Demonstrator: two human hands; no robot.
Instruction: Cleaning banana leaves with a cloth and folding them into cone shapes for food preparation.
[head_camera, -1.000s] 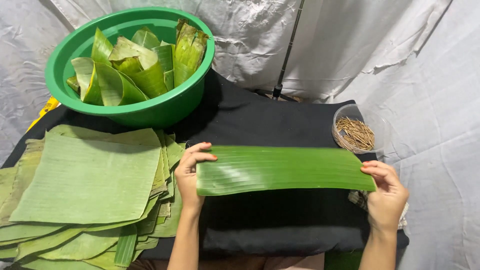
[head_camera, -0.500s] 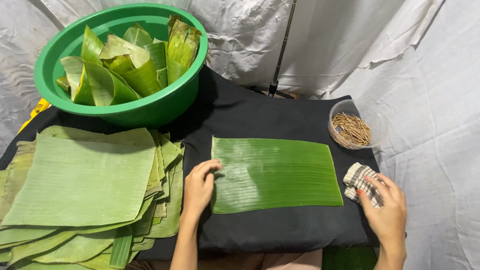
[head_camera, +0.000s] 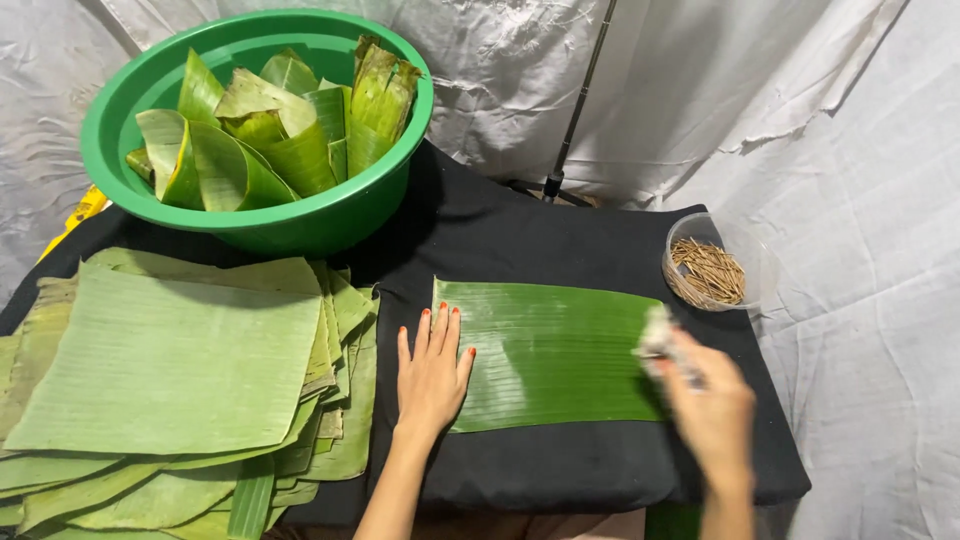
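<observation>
Flat and open, left hand (head_camera: 432, 370) presses the banana leaf (head_camera: 560, 355) while right hand (head_camera: 712, 408) grips a cloth (head_camera: 655, 340)

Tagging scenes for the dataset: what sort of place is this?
Probably a makeshift food-prep station, not a fitted kitchen: a low table under black cloth, crumpled white sheeting as backdrop, a stack of flat cut banana leaves, a round green plastic basin of folded leaf pieces, and a small clear tub of thin wooden sticks.

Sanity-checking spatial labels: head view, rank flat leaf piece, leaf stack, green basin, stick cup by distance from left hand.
1. Flat leaf piece: under the left hand fingertips, to its right.
2. Leaf stack: just left.
3. Green basin: up-left, at the back.
4. Stick cup: far right.
</observation>
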